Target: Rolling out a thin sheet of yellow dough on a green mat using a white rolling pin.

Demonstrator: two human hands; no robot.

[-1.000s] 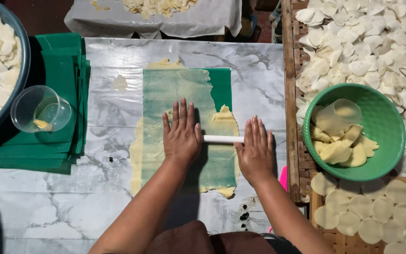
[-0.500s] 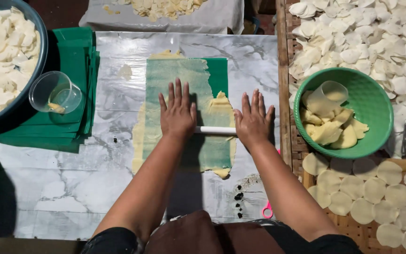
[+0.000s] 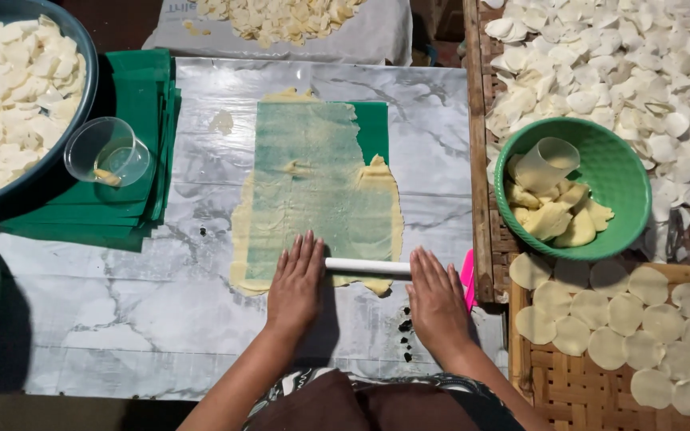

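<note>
Both hands lie flat, palms down, fingers stretched out and close together, on a white rolling pin (image 3: pixel 367 266). The left hand (image 3: pixel 295 281) covers its left end, the right hand (image 3: pixel 438 294) its right end; neither grips it, the open palms only press on it, a hold that lets the pin turn under them.

The pin lies crosswise at the near edge of a thin sheet of pale yellow dough (image 3: pixel 317 199), under a green plastic sheet (image 3: pixel 373 128); the dough shows past the plastic at the left and near sides. Judgement: the plastic keeps the dough from sticking to the pin. Both lie on a marble-patterned table (image 3: pixel 433 104), a smooth flat base for rolling.

Left of the dough: a stack of spare green sheets (image 3: pixel 133 88) with a clear plastic cup (image 3: pixel 108 152) on it, within reach of the left hand. A dark basin of white discs (image 3: pixel 9 96) stands further left.

Right of the table: a green bowl (image 3: pixel 616 175) holding dough scraps and a second clear cup (image 3: pixel 545 164), beside the right hand. Round cut discs (image 3: pixel 624 315) lie spread apart on a woven bamboo tray (image 3: pixel 569 399), probably so they do not stick together
</note>
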